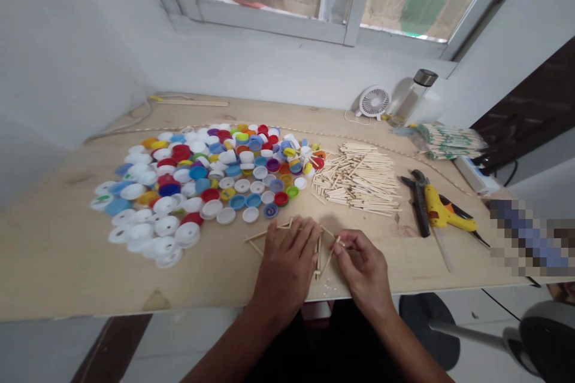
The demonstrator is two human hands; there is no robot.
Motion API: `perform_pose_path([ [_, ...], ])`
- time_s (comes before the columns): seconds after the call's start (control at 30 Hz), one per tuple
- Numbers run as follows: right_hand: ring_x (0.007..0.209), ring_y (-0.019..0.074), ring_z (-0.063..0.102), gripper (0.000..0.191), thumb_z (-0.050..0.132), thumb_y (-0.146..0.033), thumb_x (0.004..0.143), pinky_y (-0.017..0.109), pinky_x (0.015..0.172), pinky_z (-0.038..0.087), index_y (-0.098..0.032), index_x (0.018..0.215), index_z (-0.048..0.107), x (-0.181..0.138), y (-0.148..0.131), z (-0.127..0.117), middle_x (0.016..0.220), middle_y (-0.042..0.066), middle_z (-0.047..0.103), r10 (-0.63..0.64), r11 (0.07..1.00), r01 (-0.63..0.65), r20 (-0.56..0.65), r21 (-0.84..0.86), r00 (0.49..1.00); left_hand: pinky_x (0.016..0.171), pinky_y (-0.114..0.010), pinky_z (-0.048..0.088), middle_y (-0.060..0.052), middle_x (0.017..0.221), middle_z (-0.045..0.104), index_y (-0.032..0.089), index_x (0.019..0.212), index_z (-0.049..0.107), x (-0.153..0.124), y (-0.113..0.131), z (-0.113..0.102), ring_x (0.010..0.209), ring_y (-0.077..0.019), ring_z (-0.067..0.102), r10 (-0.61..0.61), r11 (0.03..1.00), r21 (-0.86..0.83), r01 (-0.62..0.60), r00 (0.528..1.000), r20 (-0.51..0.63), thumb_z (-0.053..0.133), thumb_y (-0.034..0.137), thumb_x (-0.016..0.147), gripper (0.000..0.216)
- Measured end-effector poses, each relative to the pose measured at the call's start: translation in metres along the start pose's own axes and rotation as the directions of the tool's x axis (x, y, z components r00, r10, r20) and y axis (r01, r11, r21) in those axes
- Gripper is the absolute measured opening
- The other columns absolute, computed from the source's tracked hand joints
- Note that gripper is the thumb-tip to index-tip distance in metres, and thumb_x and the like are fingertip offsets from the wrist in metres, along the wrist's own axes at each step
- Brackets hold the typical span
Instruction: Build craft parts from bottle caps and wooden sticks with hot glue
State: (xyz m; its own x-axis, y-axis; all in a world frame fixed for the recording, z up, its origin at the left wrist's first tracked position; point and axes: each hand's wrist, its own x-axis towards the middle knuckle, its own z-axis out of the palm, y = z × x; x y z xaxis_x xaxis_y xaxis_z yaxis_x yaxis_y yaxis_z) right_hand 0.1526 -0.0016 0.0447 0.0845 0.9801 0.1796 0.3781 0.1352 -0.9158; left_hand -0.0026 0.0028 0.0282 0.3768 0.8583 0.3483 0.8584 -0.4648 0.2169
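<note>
A small frame of thin wooden sticks (318, 254) lies near the table's front edge. My left hand (287, 263) rests flat over its middle, fingers stretched out, hiding much of it. At the frame's right corner, the thumb and fingers of my right hand (366, 266) pinch a wooden stick (339, 242) where sticks meet. White crumbs (330, 286) lie just below that corner. Beyond my hands spreads a loose pile of short wooden sticks (359, 182). Plastic bottle caps (197, 173) in many colours are heaped to the left.
A yellow glue gun (442, 212) and black-handled pliers (420, 203) lie to the right. Behind them are packed sticks (449, 140), a power strip (476, 176), a glass bottle (411, 99) and a small fan (374, 102). A cord (314, 131) crosses the table's back.
</note>
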Motion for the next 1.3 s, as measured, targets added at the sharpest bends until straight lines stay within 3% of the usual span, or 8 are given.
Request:
perform_pose_path([
  [0.53, 0.075, 0.0159, 0.063, 0.012, 0.058, -0.028, 0.084, 0.025, 0.073, 0.048, -0.020, 0.090, 0.063, -0.001, 0.000, -0.002, 0.077, 0.001, 0.066, 0.012, 1.000, -0.012, 0.004, -0.021, 1.000, 0.110, -0.057, 0.013, -0.009, 0.136, 0.057, 0.017, 0.129, 0.054, 0.005, -0.004, -0.015, 0.127, -0.0281, 0.048, -0.034, 0.999, 0.034, 0.035, 0.999, -0.039, 0.036, 0.020, 0.094, 0.039],
  [0.87, 0.075, 0.0165, 0.064, 0.013, 0.060, -0.030, 0.082, 0.024, 0.070, 0.050, -0.020, 0.088, 0.064, 0.002, 0.000, -0.005, 0.077, 0.002, 0.068, 0.023, 1.000, -0.023, -0.018, -0.011, 1.000, 0.104, -0.053, 0.023, -0.013, 0.130, 0.061, 0.016, 0.135, 0.047, -0.030, -0.041, -0.024, 0.126, -0.0302, 0.049, -0.078, 0.991, 0.097, 0.087, 0.992, -0.100, 0.035, 0.018, 0.091, 0.046],
  [1.0, 0.074, 0.0173, 0.065, 0.015, 0.060, -0.033, 0.083, 0.024, 0.068, 0.050, -0.019, 0.088, 0.064, 0.003, -0.002, -0.008, 0.075, 0.002, 0.068, 0.037, 0.999, -0.037, -0.019, -0.014, 0.999, 0.102, -0.053, 0.027, -0.014, 0.129, 0.061, 0.017, 0.131, 0.050, -0.042, -0.056, -0.019, 0.125, -0.0301, 0.049, -0.151, 0.978, 0.115, 0.172, 0.973, -0.172, 0.035, 0.020, 0.091, 0.043],
  [1.1, 0.074, 0.0175, 0.065, 0.017, 0.060, -0.035, 0.083, 0.024, 0.067, 0.050, -0.019, 0.088, 0.064, 0.003, -0.002, -0.009, 0.075, 0.002, 0.068, 0.050, 0.999, -0.050, -0.024, -0.012, 0.998, 0.100, -0.051, 0.032, -0.012, 0.130, 0.061, 0.020, 0.131, 0.048, -0.047, -0.060, -0.015, 0.125, -0.0289, 0.049, -0.175, 0.975, 0.101, 0.196, 0.967, -0.185, 0.034, 0.021, 0.092, 0.042],
  [1.3, 0.074, 0.0174, 0.065, 0.020, 0.061, -0.037, 0.082, 0.024, 0.067, 0.051, -0.019, 0.089, 0.064, 0.002, 0.001, -0.009, 0.077, 0.003, 0.068, 0.054, 0.999, -0.054, -0.037, -0.008, 0.998, 0.097, -0.052, 0.036, -0.016, 0.125, 0.064, 0.014, 0.127, 0.051, -0.048, -0.056, -0.016, 0.121, -0.0311, 0.053, -0.152, 0.982, 0.086, 0.167, 0.975, -0.165, 0.036, 0.021, 0.092, 0.039],
])
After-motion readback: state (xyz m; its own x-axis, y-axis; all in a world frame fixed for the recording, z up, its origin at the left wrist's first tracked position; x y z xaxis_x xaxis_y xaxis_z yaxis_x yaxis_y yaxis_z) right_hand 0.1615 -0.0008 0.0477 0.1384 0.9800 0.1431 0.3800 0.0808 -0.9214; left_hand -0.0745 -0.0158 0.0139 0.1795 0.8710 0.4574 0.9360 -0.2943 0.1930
